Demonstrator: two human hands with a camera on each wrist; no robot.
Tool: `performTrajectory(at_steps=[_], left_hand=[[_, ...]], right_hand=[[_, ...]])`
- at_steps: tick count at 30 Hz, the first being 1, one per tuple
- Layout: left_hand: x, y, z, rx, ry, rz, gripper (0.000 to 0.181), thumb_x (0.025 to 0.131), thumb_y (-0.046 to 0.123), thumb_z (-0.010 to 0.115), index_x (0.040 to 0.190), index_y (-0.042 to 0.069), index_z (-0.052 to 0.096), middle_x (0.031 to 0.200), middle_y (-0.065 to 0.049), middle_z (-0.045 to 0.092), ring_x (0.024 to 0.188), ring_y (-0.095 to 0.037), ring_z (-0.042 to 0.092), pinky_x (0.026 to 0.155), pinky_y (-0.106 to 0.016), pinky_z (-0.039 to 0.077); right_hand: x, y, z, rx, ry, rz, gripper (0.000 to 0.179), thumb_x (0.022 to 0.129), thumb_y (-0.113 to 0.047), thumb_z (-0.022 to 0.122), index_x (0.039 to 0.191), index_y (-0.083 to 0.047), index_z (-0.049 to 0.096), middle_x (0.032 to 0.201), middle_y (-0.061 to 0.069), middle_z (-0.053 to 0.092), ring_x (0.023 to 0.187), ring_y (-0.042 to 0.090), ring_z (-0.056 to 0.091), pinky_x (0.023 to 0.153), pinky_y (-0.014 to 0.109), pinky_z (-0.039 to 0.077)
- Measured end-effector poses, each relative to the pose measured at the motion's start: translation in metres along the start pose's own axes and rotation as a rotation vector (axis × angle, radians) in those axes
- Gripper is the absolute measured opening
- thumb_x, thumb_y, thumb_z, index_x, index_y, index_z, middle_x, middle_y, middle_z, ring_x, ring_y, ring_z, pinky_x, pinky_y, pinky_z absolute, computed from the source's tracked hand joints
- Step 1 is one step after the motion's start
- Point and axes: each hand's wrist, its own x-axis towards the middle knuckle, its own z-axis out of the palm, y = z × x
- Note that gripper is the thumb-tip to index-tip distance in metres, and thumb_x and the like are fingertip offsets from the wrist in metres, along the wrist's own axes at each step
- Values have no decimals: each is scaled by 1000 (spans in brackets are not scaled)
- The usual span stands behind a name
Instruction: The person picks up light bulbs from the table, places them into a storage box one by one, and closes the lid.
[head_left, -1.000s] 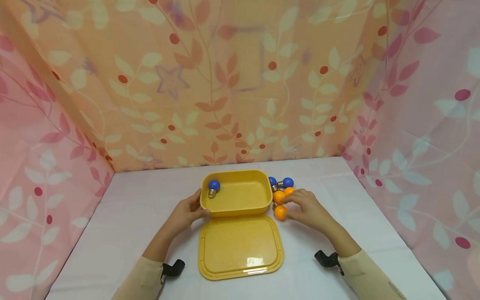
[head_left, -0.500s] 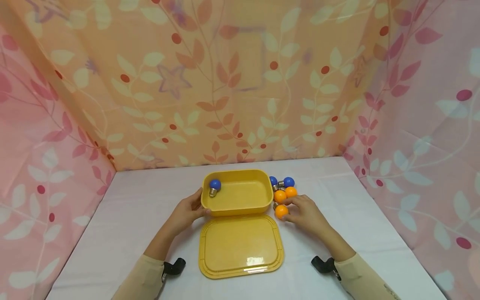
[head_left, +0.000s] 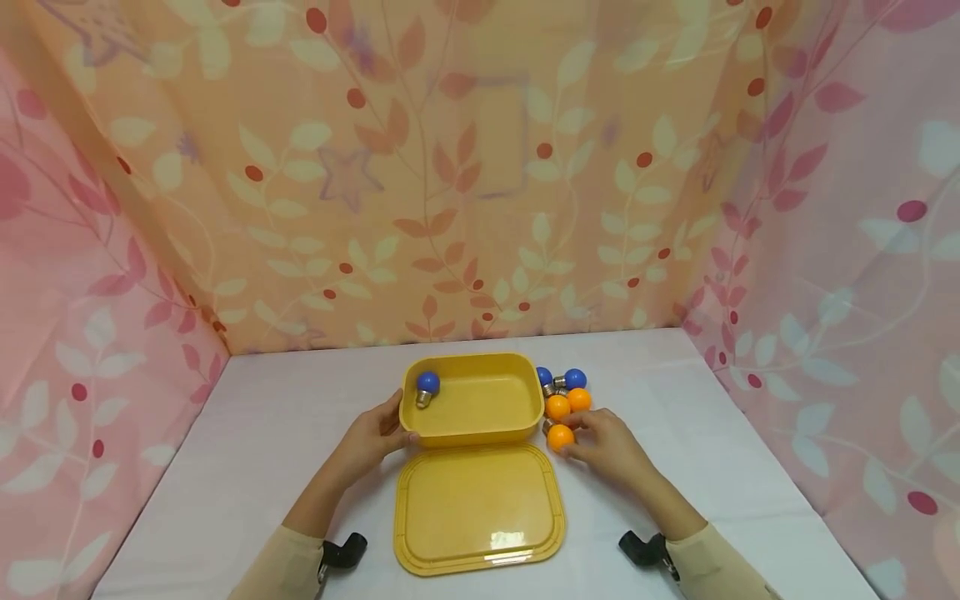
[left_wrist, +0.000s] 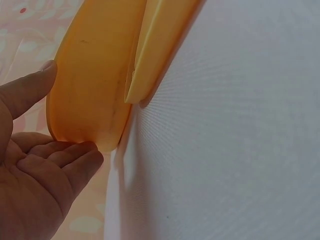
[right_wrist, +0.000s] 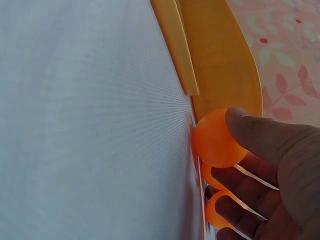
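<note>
A yellow plastic box [head_left: 480, 400] stands uncovered on the table, with one blue light bulb [head_left: 427, 384] lying inside at its left end. My left hand [head_left: 369, 439] holds the box's left end, thumb near the front corner and fingers against the end wall. Beside the box's right front corner, my right hand [head_left: 607, 446] pinches an orange light bulb [right_wrist: 220, 140] by its round part between thumb and fingers. That bulb's metal base [head_left: 548, 427] points toward the box. Just behind it lie two more orange bulbs [head_left: 579, 400] and two blue bulbs [head_left: 575, 378].
In front of the box lies its flat yellow lid [head_left: 480, 510], close to the box's front wall. A white cloth [head_left: 285, 400] covers the table. Patterned curtains [head_left: 465, 208] close off the back and both sides.
My right hand has come down and in to the front orange bulb, its thumb and fingers closing round it. My left hand stays at the box. The head view has tilted slightly up.
</note>
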Motion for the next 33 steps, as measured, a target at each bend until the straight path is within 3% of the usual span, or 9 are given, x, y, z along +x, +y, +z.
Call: performTrajectory(at_steps=[6,16,23,33], left_hand=[[-3,1,-1,-3,6,26,97,93,29,78,164,5,16,168,-12,26,152,-28,33,120,-43,35],[-5,-1,-2,-17,6,7,97,93,27,78,164,8,16,168,-11,27,151,-27,34,119,-40,35],[-4,-1,1,-32,4,12,96,93,28,78,164,7,16,168,-11,26,152,-27,32,120,-41,34],[-3,1,2,-36,19,12,94,93,25,78,164,7,19,168,-13,26,150,-29,35,118,-41,37]], right_hand=[[-1,-1,2,16,19,-14,39,80,-40,88,113,-23,76,105,-6,71,103,21,62,96,47,55],[-3,-6,-3,33,-21,8,40,81,-41,87,115,-23,76,106,-5,68,103,20,62,96,45,55],[-8,-8,-17,62,10,-40,41,80,-40,88,114,-20,76,111,0,70,110,28,62,100,56,51],[-7,-12,-33,92,24,-44,41,82,-39,87,116,-21,75,120,3,68,116,29,61,103,61,49]])
